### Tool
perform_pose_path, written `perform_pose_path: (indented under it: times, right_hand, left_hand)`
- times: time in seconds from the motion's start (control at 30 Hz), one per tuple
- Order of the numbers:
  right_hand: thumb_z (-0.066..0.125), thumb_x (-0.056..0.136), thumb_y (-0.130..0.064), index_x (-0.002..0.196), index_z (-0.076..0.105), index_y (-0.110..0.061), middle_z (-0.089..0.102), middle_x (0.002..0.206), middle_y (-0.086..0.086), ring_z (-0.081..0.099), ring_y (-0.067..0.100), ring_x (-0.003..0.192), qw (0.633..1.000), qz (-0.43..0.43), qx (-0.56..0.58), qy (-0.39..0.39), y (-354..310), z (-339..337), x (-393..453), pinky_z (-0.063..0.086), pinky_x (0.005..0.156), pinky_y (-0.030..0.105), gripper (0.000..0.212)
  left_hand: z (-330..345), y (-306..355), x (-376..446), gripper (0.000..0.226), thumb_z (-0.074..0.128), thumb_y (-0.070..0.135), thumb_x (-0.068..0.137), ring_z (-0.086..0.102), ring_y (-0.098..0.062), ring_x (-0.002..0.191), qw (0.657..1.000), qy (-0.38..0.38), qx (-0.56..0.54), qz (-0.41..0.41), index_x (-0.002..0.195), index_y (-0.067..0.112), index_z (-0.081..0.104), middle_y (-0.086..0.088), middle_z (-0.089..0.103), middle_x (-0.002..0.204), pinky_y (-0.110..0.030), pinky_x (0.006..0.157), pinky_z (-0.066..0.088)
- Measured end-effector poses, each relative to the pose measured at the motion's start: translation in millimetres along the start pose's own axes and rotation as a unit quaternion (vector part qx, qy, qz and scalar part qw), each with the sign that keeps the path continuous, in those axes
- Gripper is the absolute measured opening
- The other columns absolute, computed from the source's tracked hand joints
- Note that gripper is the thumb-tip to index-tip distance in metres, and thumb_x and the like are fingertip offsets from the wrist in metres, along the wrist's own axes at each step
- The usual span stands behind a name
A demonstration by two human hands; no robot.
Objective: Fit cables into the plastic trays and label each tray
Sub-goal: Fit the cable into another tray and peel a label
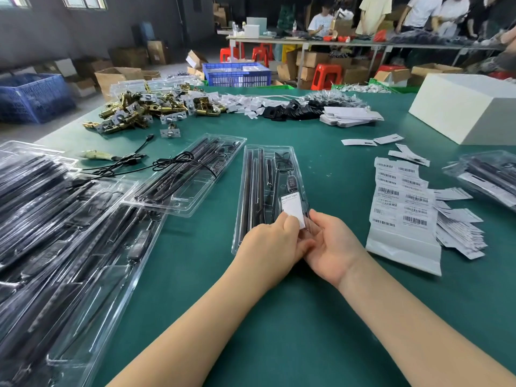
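Pinching white label point(293, 208) in left hand point(272, 244), steadying clear tray point(252, 196) near the table's front edge with loosely curled right hand point(331, 247); best pressed flat, square, smoothed outward.

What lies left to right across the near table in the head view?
Stack of filled trays → open tray with loose cable → tray being labelled → barcode label sheet → finished trays.
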State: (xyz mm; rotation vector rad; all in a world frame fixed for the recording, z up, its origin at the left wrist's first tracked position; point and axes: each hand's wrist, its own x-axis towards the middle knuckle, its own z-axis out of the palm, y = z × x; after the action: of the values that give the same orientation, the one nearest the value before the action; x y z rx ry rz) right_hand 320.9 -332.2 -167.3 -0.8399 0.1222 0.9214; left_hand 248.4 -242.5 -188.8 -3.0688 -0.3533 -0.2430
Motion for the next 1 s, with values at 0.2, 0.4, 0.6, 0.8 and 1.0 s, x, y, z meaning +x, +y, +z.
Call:
perform_pose_path:
  times: [0.2, 0.4, 0.6, 0.8, 1.0]
  right_hand:
    - [0.042, 0.099, 0.000, 0.125, 0.054, -0.004, 0.065, 0.097, 0.014, 0.062, 0.016, 0.068, 0.999, -0.039, -0.028, -0.004, 1.8, -2.3, -0.2, 0.050, 0.047, 0.019, 0.029]
    - [0.050, 0.095, 0.000, 0.104, 0.059, -0.001, 0.060, 0.086, 0.015, 0.060, 0.017, 0.064, 0.974, -0.029, -0.225, 0.009, -21.3, -10.0, -5.1, 0.051, 0.049, 0.020, 0.013]
    - [0.057, 0.094, -0.014, 0.115, 0.069, -0.015, 0.069, 0.085, -0.003, 0.061, 0.013, 0.057, 0.769, -0.199, -0.596, 0.120, -37.1, -31.0, 16.7, 0.052, 0.057, 0.025, 0.024]
    - [0.067, 0.089, -0.028, 0.107, 0.075, -0.026, 0.073, 0.103, -0.012, 0.060, 0.001, 0.088, 0.708, -0.306, -0.626, 0.116, -29.6, -36.2, 33.9, 0.039, 0.070, 0.008, 0.020]
    - [0.068, 0.089, -0.020, 0.108, 0.074, -0.024, 0.071, 0.096, -0.013, 0.065, 0.006, 0.089, 0.742, -0.266, -0.611, 0.078, -29.4, -39.6, 39.3, 0.046, 0.081, 0.019, 0.020]
  left_hand:
    - [0.9, -1.5, -0.2, 0.049, 0.031, 0.052, 0.099, 0.064, -0.033, 0.088, 0.999, 0.019, -0.031, 0.000, 0.116, 0.010, 0.047, -0.006, 0.055, 0.111, -0.038, 0.065, 0.039]
    - [1.4, -0.4, -0.5, 0.047, 0.028, 0.052, 0.100, 0.063, -0.032, 0.090, 0.999, 0.025, -0.019, 0.009, 0.116, 0.012, 0.046, -0.005, 0.054, 0.111, -0.038, 0.068, 0.040]
    - [0.5, 1.7, -2.1, 0.049, 0.026, 0.054, 0.099, 0.063, -0.030, 0.090, 1.000, 0.026, 0.006, 0.013, 0.116, 0.012, 0.046, -0.004, 0.053, 0.111, -0.034, 0.065, 0.035]
    - [1.7, 1.7, -1.8, 0.049, 0.025, 0.055, 0.099, 0.061, -0.027, 0.092, 1.000, 0.026, 0.003, 0.006, 0.117, 0.013, 0.045, -0.002, 0.052, 0.115, -0.031, 0.067, 0.032]
    - [-3.6, 3.8, -7.4, 0.048, 0.042, 0.058, 0.094, 0.065, -0.022, 0.072, 0.997, 0.049, 0.050, 0.023, 0.102, 0.014, 0.060, 0.000, 0.062, 0.095, -0.029, 0.060, 0.040]
